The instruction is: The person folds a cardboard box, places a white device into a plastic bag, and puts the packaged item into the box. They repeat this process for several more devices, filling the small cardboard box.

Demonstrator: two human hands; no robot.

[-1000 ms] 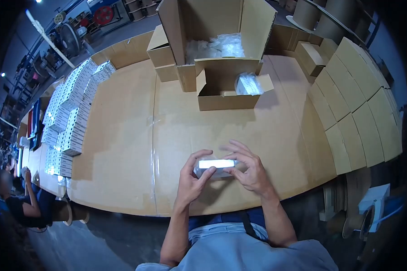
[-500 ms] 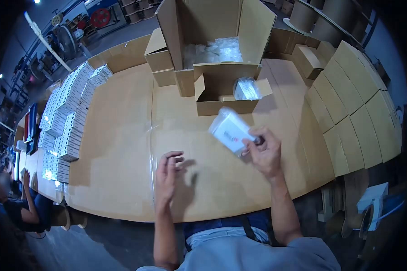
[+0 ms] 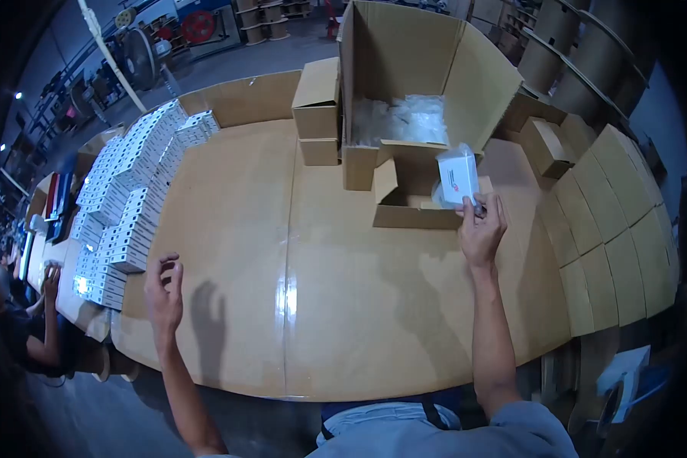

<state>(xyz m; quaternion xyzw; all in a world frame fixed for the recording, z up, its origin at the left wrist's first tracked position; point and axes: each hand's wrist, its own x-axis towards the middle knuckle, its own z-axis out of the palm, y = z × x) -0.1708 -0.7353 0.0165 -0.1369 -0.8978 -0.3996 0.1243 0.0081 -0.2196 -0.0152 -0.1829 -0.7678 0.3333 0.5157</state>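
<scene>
My right hand (image 3: 482,233) pinches the lower end of a small white box in a clear plastic bag (image 3: 458,175). It holds this bagged box over the right part of a small open carton (image 3: 416,219). Behind it, another wrapped item in the carton is mostly hidden. My left hand (image 3: 164,294) hovers over the left side of the table, holding nothing, its fingers loosely curled and apart. Close to it stand stacked small white boxes (image 3: 133,229) in rows.
A large open carton (image 3: 401,53) with clear plastic bags (image 3: 416,118) stands behind the small one. Two closed cartons (image 3: 317,111) are stacked to its left. More brown cartons (image 3: 599,221) line the right edge of the cardboard-covered table (image 3: 343,305). Another person (image 3: 23,320) sits at far left.
My right hand has carried the bagged box forward and right, up to the small carton. My left hand has swung left toward the white boxes. The camera view has shifted too.
</scene>
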